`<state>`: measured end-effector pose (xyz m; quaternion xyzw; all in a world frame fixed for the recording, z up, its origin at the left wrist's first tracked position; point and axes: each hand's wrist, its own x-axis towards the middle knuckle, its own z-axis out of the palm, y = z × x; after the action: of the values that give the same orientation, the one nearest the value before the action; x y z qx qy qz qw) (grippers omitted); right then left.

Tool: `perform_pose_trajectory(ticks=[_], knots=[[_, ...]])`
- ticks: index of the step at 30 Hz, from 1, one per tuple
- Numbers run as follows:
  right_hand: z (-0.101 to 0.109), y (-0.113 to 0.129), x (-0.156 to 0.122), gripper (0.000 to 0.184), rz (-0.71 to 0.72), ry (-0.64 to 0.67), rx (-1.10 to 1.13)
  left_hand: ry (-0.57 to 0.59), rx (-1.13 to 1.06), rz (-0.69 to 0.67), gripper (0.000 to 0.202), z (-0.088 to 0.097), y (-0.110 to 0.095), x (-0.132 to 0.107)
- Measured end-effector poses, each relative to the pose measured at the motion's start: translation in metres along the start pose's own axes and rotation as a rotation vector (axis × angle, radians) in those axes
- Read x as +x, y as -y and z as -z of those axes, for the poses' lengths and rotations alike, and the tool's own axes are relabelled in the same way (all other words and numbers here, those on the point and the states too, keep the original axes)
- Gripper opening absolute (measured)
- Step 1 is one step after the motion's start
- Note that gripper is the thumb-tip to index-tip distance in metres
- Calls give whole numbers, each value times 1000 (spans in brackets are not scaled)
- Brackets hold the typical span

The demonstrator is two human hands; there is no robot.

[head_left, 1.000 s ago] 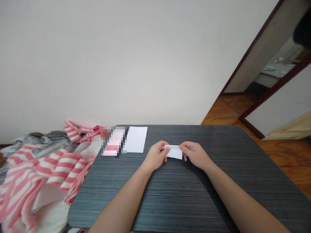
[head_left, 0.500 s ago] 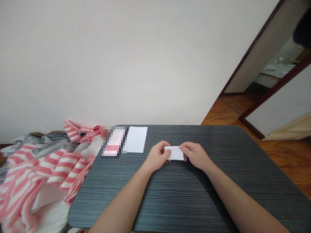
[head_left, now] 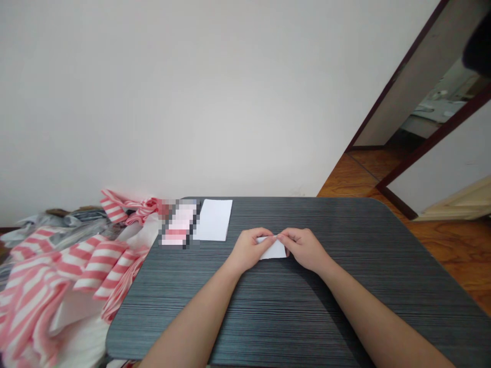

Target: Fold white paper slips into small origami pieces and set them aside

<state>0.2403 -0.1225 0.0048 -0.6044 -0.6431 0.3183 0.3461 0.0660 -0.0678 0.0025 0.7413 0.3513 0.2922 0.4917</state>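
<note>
A small folded piece of white paper (head_left: pixel 274 250) lies low over the table between my hands, and its top edge is partly hidden by my fingers. My left hand (head_left: pixel 250 249) pinches its left end. My right hand (head_left: pixel 301 248) grips its right end, and the fingertips of both hands nearly meet above it. Behind my hands, a flat white sheet or envelope (head_left: pixel 213 220) lies on the dark grey striped table (head_left: pixel 307 306). Next to it is a pixelated pink and white object (head_left: pixel 179 224), too blurred to identify.
A heap of pink and white striped material (head_left: pixel 72 276) lies over white and grey items beyond the table's left edge. The table has rounded corners. A white wall (head_left: pixel 153 102) stands behind it, with a wooden floor (head_left: pixel 452 250) and a doorway (head_left: pixel 425 107) to the right.
My hands have moved closer together and now cover more of the paper. The paper's upper edge is folded or tilted, and it no longer shows as a flat rectangle.
</note>
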Motion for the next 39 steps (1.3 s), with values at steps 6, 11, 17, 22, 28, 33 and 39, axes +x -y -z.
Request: perform_pose_trajectory(ticks=[6, 11, 17, 22, 28, 33, 39], knots=[[0, 3, -1, 30, 21, 20, -8, 2, 5, 6, 28, 0, 3, 1], [-2, 4, 0, 30, 12, 27, -3, 16, 21, 21, 29, 1, 2, 1], [0, -2, 0, 31, -7, -17, 28, -24, 23, 39, 29, 5, 2, 2], [0, -1, 1, 30, -33, 4, 80, -34, 13, 66, 30, 6, 4, 2], [2, -4, 1, 30, -53, -28, 128, -77, -103, 117, 31, 6, 10, 3], [2, -8, 1, 30, -59, -34, 141, -84, -141, 136, 31, 7, 12, 4], [2, -6, 0, 30, -74, -55, 194, -99, -200, 154, 32, 6, 13, 5]])
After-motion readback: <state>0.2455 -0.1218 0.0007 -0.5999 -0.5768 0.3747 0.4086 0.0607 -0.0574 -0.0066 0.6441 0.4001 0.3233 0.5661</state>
